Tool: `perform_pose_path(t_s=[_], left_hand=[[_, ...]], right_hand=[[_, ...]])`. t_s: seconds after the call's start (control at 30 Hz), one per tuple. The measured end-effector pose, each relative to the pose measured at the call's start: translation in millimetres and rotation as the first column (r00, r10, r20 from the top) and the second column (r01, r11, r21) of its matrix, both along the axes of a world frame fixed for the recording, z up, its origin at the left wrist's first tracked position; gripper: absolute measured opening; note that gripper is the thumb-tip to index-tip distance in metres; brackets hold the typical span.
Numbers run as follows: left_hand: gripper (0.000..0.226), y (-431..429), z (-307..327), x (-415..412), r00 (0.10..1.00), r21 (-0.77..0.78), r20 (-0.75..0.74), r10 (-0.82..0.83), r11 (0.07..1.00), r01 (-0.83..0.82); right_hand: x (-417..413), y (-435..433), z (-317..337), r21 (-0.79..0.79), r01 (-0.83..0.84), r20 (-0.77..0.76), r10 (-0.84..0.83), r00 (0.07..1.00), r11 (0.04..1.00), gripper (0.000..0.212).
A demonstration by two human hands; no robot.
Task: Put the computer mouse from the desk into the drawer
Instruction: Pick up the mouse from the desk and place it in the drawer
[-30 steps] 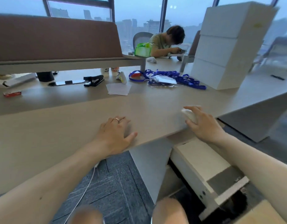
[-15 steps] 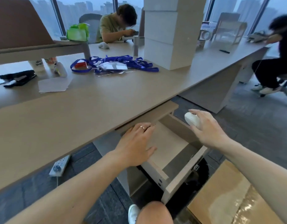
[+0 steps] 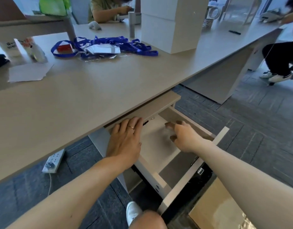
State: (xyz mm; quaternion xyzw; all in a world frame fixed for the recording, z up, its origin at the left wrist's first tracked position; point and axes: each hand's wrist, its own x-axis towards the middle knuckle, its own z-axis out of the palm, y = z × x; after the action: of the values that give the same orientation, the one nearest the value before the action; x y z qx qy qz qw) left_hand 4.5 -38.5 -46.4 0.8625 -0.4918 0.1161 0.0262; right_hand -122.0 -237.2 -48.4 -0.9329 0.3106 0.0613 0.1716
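The open drawer [image 3: 159, 156] sticks out from under the beige desk [image 3: 93, 96], its pale floor showing. My right hand [image 3: 182, 138] reaches down into it, fingers curled around a blurred white shape that is the computer mouse [image 3: 166, 133], held just above the drawer floor. My left hand [image 3: 126, 138] lies flat, palm down, on the drawer's left side right below the desk edge, and it holds nothing. A ring is on one of its fingers.
Blue lanyards with badges [image 3: 106, 47], a sheet of paper [image 3: 27, 73] and stacked white boxes [image 3: 170, 23] lie on the desk. A power strip [image 3: 53, 161] is on the carpet at left, a cardboard box [image 3: 225, 209] at lower right. Two people sit beyond.
My right hand lifted the mouse off the desk edge, carried it over the drawer and has now lowered it inside. My left hand left the desktop for the drawer's left side.
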Motion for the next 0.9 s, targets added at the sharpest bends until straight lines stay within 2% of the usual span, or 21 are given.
perform_pose_path(t_s=[0.13, 0.27, 0.37, 0.67, 0.8, 0.9], left_hand=[[0.079, 2, -3, 2, 0.998, 0.018, 0.062, -0.025, 1.0, 0.024], [0.077, 3, -5, 3, 0.995, 0.033, 0.088, -0.042, 0.999, 0.039], [0.075, 2, -5, 3, 0.995, 0.031, 0.093, -0.039, 0.999, 0.037], [0.074, 2, -7, 3, 0.995, 0.029, 0.088, -0.038, 0.999, 0.035], [0.076, 2, -9, 4, 0.995, 0.025, 0.089, -0.036, 0.999, 0.034], [0.075, 1, -10, 4, 0.996, 0.027, 0.088, -0.033, 0.999, 0.031]], right_hand=[[23, -2, -15, 0.052, -0.028, -0.19, 0.038, 0.981, 0.998, 0.07], [42, -22, -50, 0.045, -0.091, -0.27, 0.1, 0.958, 0.995, 0.063], [44, -7, -41, 0.062, -0.125, -0.268, 0.137, 0.954, 0.99, 0.064], [42, 8, -44, -0.046, -0.171, -0.236, 0.155, 0.959, 0.984, 0.071], [37, 10, -34, -0.03, -0.128, -0.244, 0.117, 0.963, 0.991, 0.083], [23, 8, -8, -0.05, -0.074, -0.143, 0.066, 0.987, 0.996, 0.091]])
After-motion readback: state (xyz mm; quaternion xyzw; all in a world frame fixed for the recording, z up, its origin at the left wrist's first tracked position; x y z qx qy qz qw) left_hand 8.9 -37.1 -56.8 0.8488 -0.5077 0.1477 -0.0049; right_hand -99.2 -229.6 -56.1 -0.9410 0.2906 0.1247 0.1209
